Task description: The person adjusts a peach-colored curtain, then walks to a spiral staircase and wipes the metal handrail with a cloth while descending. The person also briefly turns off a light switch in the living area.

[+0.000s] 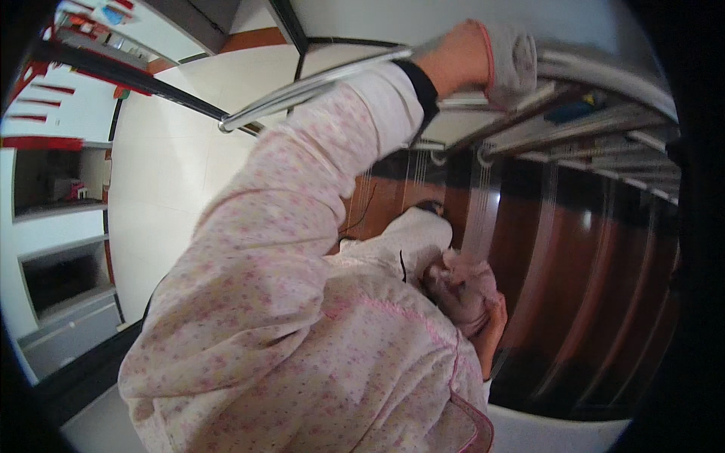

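Observation:
My left arm reaches up across the view in a pale flowered sleeve. My left hand (456,56) is closed on a folded grey cloth (514,62) with a pink edge. This cloth is at the near end of a pale grey rail-like edge (600,71); blur hides whether they touch. Lower right, close to my body, my right hand (495,323) grips a bunched pink cloth (473,283). The fingers of my left hand are mostly hidden by the grey cloth.
A shiny metal bar (317,82) runs behind my left forearm. Slanting dark and pale bars (544,119) stand at upper right, above a glossy brown surface (515,249) with pale streaks. White cabinetry with dark recesses (62,280) lines the left, beside a pale floor (164,147).

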A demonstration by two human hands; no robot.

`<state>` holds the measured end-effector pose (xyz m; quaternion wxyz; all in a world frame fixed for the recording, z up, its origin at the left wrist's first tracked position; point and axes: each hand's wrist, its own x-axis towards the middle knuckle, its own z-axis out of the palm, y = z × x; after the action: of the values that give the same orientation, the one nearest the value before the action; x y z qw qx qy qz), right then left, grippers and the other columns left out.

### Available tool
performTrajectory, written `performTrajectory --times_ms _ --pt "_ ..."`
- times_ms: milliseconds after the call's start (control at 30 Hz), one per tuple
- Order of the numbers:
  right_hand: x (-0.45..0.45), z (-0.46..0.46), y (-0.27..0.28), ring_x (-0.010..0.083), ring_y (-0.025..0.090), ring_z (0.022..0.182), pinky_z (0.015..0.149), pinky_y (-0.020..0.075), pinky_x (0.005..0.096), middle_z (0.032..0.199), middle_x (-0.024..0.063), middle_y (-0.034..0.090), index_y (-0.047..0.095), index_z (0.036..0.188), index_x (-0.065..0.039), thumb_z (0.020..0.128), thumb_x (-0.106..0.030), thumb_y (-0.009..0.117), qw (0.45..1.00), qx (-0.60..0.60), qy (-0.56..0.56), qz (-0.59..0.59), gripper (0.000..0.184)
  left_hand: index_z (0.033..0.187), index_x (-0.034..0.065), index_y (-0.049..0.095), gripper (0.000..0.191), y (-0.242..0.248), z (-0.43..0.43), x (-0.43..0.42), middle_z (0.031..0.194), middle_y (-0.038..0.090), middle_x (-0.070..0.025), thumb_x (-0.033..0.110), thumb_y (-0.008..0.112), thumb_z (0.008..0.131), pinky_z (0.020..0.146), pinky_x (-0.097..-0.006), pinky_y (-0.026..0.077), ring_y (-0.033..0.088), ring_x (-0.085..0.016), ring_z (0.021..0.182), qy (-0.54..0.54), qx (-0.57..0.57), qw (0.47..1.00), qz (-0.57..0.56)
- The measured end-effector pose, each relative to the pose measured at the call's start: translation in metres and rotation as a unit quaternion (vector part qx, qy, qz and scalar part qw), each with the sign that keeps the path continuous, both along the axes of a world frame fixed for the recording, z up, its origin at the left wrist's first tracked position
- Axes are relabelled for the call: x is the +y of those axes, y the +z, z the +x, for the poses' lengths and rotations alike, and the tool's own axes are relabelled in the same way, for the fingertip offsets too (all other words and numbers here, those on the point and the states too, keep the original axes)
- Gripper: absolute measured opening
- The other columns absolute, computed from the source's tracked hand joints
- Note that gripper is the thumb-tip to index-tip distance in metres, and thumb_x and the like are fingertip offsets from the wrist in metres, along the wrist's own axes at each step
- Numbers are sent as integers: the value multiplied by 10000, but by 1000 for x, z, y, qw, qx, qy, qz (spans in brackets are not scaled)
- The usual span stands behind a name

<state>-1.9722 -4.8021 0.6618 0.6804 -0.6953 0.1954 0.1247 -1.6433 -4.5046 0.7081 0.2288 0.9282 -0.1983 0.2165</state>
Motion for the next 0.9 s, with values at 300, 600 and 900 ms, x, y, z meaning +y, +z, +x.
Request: performTrajectory --times_ms 300,600,900 --pt "0 -17 -35 126 553 881 825 439 261 923 53 594 586 967 9 868 -130 488 998 52 -37 30 197 1028 87 641 387 16 -8 -3 995 674 -124 397 657 798 780 -378 510 642 -273 888 -106 63 992 -40" --pt "3 -6 -58 146 584 860 794 463 264 926 66 610 583 956 2 842 -141 497 994 55 -82 45 202 1040 65 641 363 1 4 12 1000 676 -108 339 686 806 797 -358 502 633 -230 891 -158 83 976 -121" --pt "10 -9 -102 169 597 881 822 464 284 950 79 625 584 980 1 804 -144 523 978 78 -141 130 236 1051 43 641 345 -6 25 19 1004 677 -91 281 715 813 813 -337 495 623 -187 894 -219 120 949 -191"
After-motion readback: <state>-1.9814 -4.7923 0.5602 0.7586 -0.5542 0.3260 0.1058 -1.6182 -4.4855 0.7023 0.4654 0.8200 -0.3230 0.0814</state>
